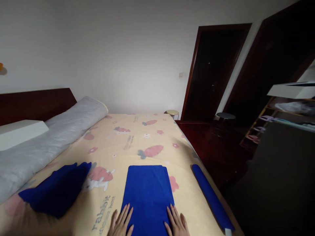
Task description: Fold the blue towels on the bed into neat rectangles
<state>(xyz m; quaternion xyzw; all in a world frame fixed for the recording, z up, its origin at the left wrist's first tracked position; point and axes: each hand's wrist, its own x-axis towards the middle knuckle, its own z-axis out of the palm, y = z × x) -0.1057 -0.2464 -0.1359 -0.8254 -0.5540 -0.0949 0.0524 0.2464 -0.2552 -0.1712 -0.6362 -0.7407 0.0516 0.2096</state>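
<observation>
A flat, folded blue cloth (148, 193) lies on the bed in front of me, its lower end cut off by the picture's edge. My left hand (121, 221) rests on its left edge with the fingers stretched out. On the opposite edge my right hand (176, 220) lies flat, fingers extended. To the left is a crumpled blue cloth (60, 190), loosely spread. Along the bed's right edge lies a long, narrow blue roll or folded strip (211, 196) with a small white tag at its near end.
The bed sheet (128, 141) has a carrot and rabbit print. A grey rolled bedding piece (64, 131) and a white box-like object (22, 132) lie by the headboard (36, 101). Two stools, a yellowish one (172, 112) and a dark one (225, 115), stand beyond; a shelf (261, 126) is right.
</observation>
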